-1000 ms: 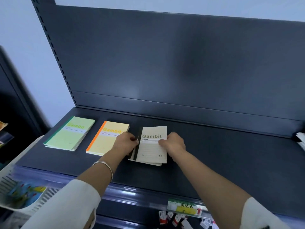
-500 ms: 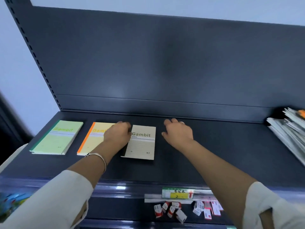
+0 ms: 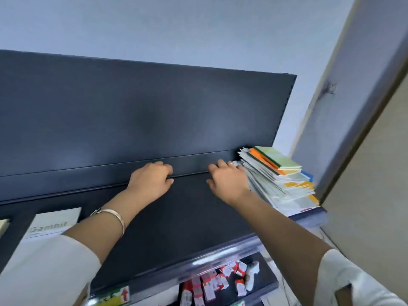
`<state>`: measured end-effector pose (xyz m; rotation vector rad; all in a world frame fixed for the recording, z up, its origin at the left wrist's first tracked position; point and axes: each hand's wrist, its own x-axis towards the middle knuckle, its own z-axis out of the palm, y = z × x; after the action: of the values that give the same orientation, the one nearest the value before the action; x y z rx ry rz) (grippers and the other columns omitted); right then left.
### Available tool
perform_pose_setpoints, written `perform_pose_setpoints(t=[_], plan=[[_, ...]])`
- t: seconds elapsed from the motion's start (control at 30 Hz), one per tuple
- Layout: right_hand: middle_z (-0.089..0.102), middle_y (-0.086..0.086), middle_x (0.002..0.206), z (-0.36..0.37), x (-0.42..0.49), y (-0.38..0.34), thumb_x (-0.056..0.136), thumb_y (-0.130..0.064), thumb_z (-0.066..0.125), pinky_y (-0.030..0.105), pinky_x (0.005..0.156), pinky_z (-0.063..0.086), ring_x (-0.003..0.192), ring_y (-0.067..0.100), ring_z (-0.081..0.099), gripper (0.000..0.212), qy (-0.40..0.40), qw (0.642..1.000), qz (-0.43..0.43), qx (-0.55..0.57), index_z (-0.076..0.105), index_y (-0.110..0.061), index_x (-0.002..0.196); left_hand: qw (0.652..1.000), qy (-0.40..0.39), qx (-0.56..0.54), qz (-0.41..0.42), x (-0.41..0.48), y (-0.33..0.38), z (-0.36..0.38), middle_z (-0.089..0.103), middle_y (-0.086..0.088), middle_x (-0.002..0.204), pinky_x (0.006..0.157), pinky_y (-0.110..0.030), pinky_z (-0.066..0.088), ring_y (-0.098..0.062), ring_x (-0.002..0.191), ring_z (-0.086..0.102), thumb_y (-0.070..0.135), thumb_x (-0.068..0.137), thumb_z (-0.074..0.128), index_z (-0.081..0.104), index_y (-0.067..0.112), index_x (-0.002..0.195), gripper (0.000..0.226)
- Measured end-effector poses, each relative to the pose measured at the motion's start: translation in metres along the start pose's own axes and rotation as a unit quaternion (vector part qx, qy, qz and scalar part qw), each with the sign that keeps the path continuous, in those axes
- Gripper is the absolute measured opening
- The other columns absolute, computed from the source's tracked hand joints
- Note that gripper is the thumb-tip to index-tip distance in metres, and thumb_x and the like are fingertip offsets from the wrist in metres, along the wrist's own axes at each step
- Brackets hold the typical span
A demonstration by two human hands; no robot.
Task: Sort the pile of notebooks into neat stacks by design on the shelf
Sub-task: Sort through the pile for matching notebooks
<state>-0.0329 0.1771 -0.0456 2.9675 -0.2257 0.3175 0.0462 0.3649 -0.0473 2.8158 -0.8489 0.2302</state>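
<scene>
- Where the dark shelf (image 3: 176, 217) ends at the right of the frame, the pile of notebooks (image 3: 280, 180) sits loose and slanted, its covers fanned out and sliding toward the front edge.
- On top of the pile lies a pale green notebook (image 3: 278, 159) with a darker green spine; just under it shows an orange cover, then many white and grey covers, with yellow and blue edges poking out on the right.
- At the lower left of the frame a white notebook (image 3: 53, 221) printed "Gambit" lies flat on the shelf, its near end hidden by the left sleeve.
- At the far left edge a sliver of a pale yellow cover (image 3: 3, 225) shows, too cut off to describe further.
- Near the middle of the frame the left grip (image 3: 151, 181) hangs over the back of the shelf, fingers loosely curled and holding nothing; a silver bracelet (image 3: 112, 215) circles its wrist.
- Right of centre the right grip (image 3: 228, 182) has its fingers bent and slightly spread, tips at the left edge of the pile; it pinches nothing that I can see, and actual contact is hard to tell.
- A thin ring (image 3: 231, 164) shows on one right finger.
- Below the shelf, at the bottom of the frame, small red and white boxes (image 3: 220, 281) lie scattered on a lower level.
</scene>
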Motion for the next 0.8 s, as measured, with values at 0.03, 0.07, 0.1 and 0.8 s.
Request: perform_pose_setpoints(t=[0.03,0.07,0.1,0.8], plan=[[0.05,0.007,0.125,0.0,-0.005,0.026,0.094,-0.036,0.046,0.041,0.095,0.037,0.12,0.031,0.046,0.034,0.002,1.0,0.017,-0.005,0.048,-0.016,0.122,1.0,0.005,-0.005,0.012,0.009,0.023,0.004,0.056,0.002,0.112,0.085,-0.036,0.049,-0.02,0.108,0.053,0.036,0.094,0.047,0.058,0.024,0.113,0.026],[0.049,0.007,0.127,-0.001,-0.012,0.059,0.094,-0.036,0.045,0.041,0.095,0.037,0.121,0.03,0.046,0.035,0.004,0.999,0.034,-0.004,0.048,-0.018,0.123,1.0,0.007,-0.006,0.027,0.021,0.054,0.01,0.056,0.003,0.112,0.086,-0.036,0.049,-0.019,0.109,0.053,0.036,0.094,0.047,0.058,0.024,0.113,0.026],[0.049,0.007,0.129,-0.001,-0.017,0.09,0.094,-0.036,0.044,0.04,0.096,0.037,0.122,0.03,0.045,0.036,0.008,0.999,0.048,-0.001,0.047,-0.019,0.125,0.999,0.009,-0.008,0.036,0.031,0.084,0.015,0.056,0.004,0.113,0.086,-0.036,0.049,-0.019,0.109,0.053,0.037,0.094,0.046,0.058,0.025,0.114,0.026],[0.044,0.005,0.145,0.04,0.017,0.307,0.097,-0.054,0.03,0.042,0.115,0.026,0.125,0.025,0.051,0.053,-0.134,0.989,-0.058,0.019,0.04,-0.018,0.135,0.998,0.013,-0.012,0.065,0.132,0.267,0.046,0.056,0.007,0.121,0.086,-0.032,0.044,-0.015,0.109,0.052,0.035,0.095,0.046,0.055,0.029,0.124,0.031]])
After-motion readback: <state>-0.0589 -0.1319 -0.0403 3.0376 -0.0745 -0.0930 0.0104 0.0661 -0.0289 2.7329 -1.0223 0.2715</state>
